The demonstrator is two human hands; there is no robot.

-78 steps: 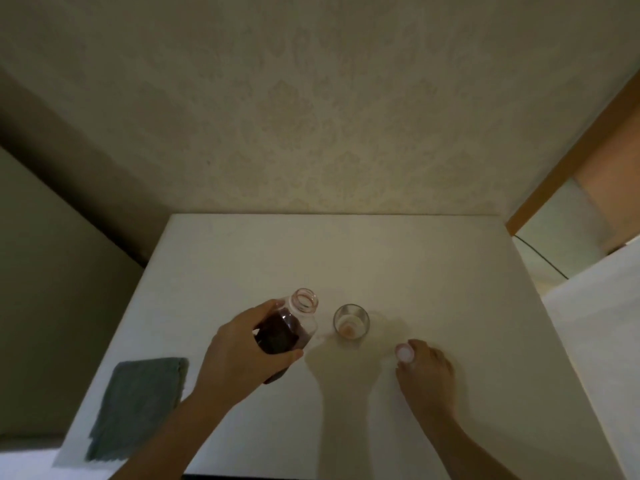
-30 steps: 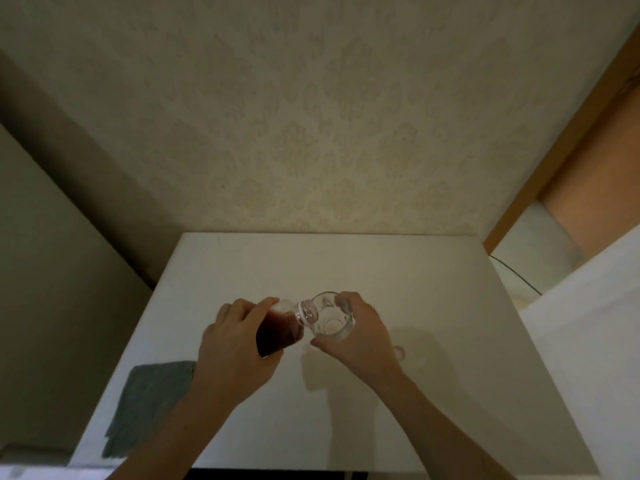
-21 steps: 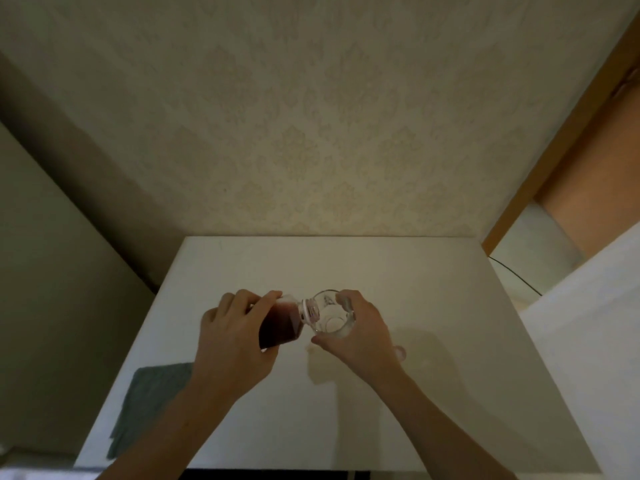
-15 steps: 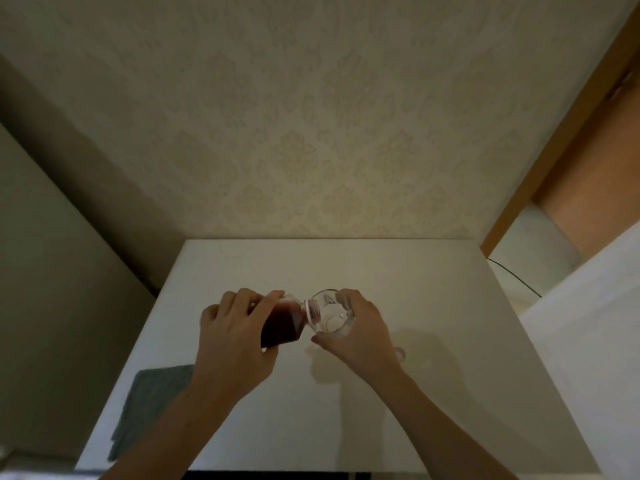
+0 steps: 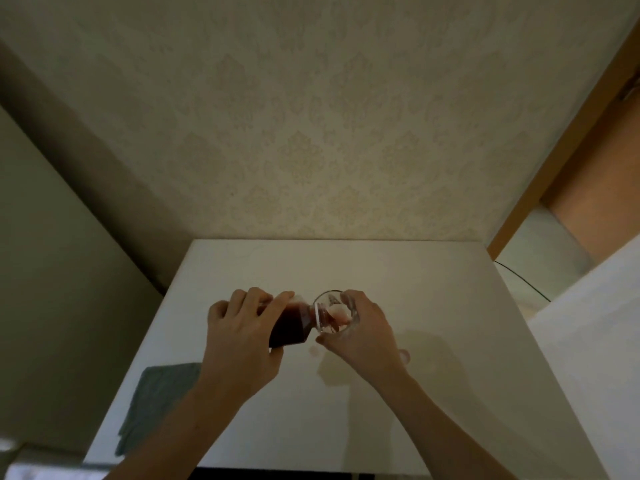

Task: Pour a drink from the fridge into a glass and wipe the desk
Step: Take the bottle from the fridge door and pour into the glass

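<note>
The left hand [image 5: 239,344] grips a bottle [image 5: 291,323] of dark red drink, tipped nearly sideways with its neck at the rim of the glass [image 5: 335,311], which the right hand [image 5: 360,336] holds raised and tilted over the white desk [image 5: 433,306]. A little reddish liquid seems to sit in the glass, though the dim light blurs it. A grey cloth [image 5: 156,403] lies flat at the desk's near left edge, and a small cap [image 5: 404,356] peeks out just beyond the right wrist.
</note>
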